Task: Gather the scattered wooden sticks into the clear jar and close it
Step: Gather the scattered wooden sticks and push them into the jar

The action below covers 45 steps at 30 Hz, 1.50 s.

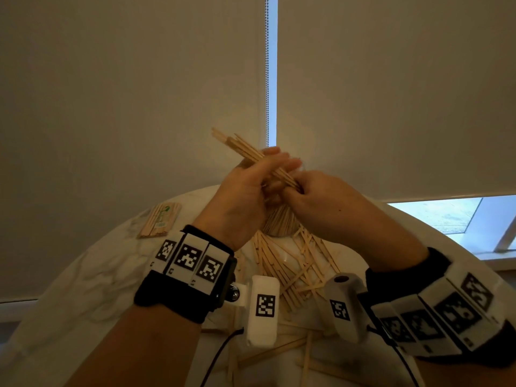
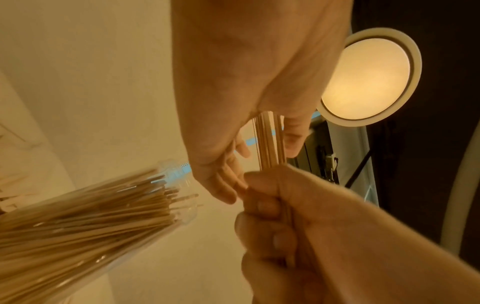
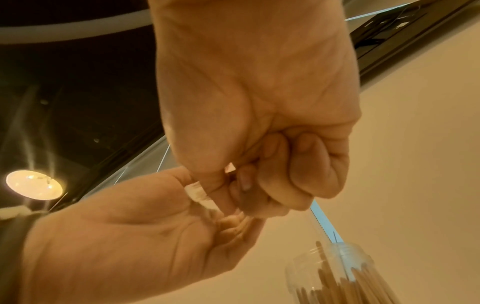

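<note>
Landmark: the clear jar [image 1: 279,223] stood open on the worktop [image 1: 92,275], already crowded with upright sticks, just below both hands.
Bundle: a bunch of wooden sticks [image 1: 251,155] was held in the air above the jar, slanting up and away to the left of it.
Right hand: the right hand [image 1: 315,196] was clenched round the lower end of the bunch, directly over the jar mouth.
Left hand: the left hand [image 1: 251,191] had the bunch between thumb and fairly straight fingers, further up its length; how firmly it gripped I could not tell.
Step in hand: most likely squaring the bunch before dropping it in.
Doing it well: the ends wanted evening up and the bunch turning upright over the mouth, then lowering into a gap among the sticks already inside, since the jar looked nearly full.
Risk: a splayed or tilted bunch would probably catch the rim or tip the jar.
Loose sticks: a large scatter [image 1: 290,263] lay on the worktop on the near side of the jar, so much gathering remained.
Packet: a packet of sticks [image 1: 160,220] lay left of the jar, near the worktop's far edge.
Edges: the round worktop curved away on both sides of the jar, and the blind [image 1: 125,93] hung close behind it.
Open room: clearest above the jar.
Lid: not seen.
</note>
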Each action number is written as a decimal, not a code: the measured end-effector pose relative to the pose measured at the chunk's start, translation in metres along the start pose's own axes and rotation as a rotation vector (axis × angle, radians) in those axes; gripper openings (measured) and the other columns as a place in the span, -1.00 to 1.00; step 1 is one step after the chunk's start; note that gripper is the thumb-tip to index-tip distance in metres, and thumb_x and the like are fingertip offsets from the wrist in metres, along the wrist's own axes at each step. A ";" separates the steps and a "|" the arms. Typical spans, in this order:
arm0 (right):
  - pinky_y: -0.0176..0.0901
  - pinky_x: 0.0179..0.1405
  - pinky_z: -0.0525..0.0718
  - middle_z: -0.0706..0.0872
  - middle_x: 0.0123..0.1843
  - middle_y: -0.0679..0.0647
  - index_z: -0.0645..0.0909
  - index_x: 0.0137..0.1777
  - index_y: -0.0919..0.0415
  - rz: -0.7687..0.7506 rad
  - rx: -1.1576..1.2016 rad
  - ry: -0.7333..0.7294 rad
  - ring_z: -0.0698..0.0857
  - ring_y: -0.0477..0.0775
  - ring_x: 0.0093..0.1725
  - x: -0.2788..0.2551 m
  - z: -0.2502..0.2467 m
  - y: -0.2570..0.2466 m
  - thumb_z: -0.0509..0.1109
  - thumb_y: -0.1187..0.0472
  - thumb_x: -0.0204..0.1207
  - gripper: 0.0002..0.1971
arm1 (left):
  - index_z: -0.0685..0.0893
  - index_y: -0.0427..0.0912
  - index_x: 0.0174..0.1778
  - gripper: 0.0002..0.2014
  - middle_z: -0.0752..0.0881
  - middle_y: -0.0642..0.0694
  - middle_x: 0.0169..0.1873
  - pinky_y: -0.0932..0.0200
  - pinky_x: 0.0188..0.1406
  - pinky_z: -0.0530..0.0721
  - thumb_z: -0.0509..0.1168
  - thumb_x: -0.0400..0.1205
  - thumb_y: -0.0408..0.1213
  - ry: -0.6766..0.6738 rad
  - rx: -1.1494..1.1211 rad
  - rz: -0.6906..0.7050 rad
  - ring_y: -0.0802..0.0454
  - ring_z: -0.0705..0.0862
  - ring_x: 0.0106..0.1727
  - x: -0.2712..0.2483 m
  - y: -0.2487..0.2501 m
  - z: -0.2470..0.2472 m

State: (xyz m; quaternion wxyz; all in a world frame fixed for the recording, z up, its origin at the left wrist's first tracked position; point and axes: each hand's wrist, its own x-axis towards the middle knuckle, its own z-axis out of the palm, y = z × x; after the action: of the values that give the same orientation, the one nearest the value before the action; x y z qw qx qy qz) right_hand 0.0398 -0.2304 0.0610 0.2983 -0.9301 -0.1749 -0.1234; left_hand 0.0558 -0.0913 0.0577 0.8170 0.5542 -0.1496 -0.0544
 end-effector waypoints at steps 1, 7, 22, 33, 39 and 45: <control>-0.08 -0.37 0.54 0.59 -0.39 -0.01 0.58 -0.19 0.06 0.003 -0.021 -0.016 0.55 -0.06 -0.44 -0.001 -0.002 0.000 0.16 0.03 0.73 -0.70 | 0.53 -0.20 0.28 -0.67 0.77 -0.24 0.25 -0.04 0.19 0.72 0.36 0.67 -0.15 0.035 -0.052 0.018 -0.06 0.77 0.20 0.000 0.004 -0.003; -0.14 -0.40 0.50 0.54 -0.43 -0.03 0.54 -0.28 0.06 0.040 -0.140 -0.141 0.49 -0.07 -0.46 -0.005 -0.009 -0.001 0.18 0.01 0.69 -0.69 | 0.51 -0.13 0.44 -0.44 0.79 -0.26 0.19 -0.20 0.21 0.74 0.27 0.65 0.18 0.309 -0.338 0.153 -0.22 0.82 0.13 -0.004 0.031 -0.032; -0.19 -0.39 0.49 0.48 -0.45 -0.06 0.45 -0.41 -0.01 0.160 -0.314 -0.080 0.48 -0.07 -0.45 -0.005 -0.013 0.011 0.31 0.07 0.64 -0.65 | 0.78 -0.25 -0.04 -0.59 0.86 -0.22 -0.05 0.07 -0.18 0.81 0.28 0.70 0.07 0.021 0.377 -0.072 -0.13 0.86 -0.02 -0.010 0.012 0.005; -0.27 -0.33 0.55 0.67 -0.17 -0.09 0.59 0.04 -0.02 0.003 -0.149 -0.095 0.64 -0.13 -0.24 -0.003 -0.018 0.009 0.55 -0.08 0.46 -0.72 | 0.78 -0.32 -0.15 -0.73 0.79 -0.13 -0.40 0.38 -0.55 0.62 0.54 0.53 -0.13 0.180 0.459 0.035 0.13 0.69 -0.50 0.003 0.000 -0.025; -0.18 -0.39 0.55 0.70 -0.37 -0.02 0.74 -0.08 -0.03 -0.108 -0.253 0.140 0.63 -0.10 -0.41 0.001 -0.006 0.011 -0.01 -0.41 0.59 -0.40 | 0.76 -0.29 -0.13 -0.75 0.76 -0.07 -0.40 0.41 -0.53 0.62 0.49 0.58 -0.13 0.198 0.276 0.032 0.17 0.67 -0.48 0.009 -0.008 -0.027; -0.26 -0.49 0.41 0.50 -0.65 -0.05 0.62 -0.45 -0.05 0.035 -0.175 0.219 0.45 -0.16 -0.65 -0.003 -0.026 0.028 0.17 -0.43 0.52 -0.45 | 0.75 -0.18 0.17 -0.44 0.87 -0.16 -0.11 0.27 -0.44 0.72 0.25 0.62 0.28 0.227 0.169 -0.159 0.05 0.78 -0.32 0.011 -0.018 -0.021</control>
State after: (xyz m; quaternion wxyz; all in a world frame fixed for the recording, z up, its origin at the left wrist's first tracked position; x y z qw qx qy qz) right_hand 0.0452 -0.2676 0.0663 0.2355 -0.9365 -0.1139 -0.2336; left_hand 0.0743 -0.0823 0.0360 0.7722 0.6337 -0.0160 -0.0432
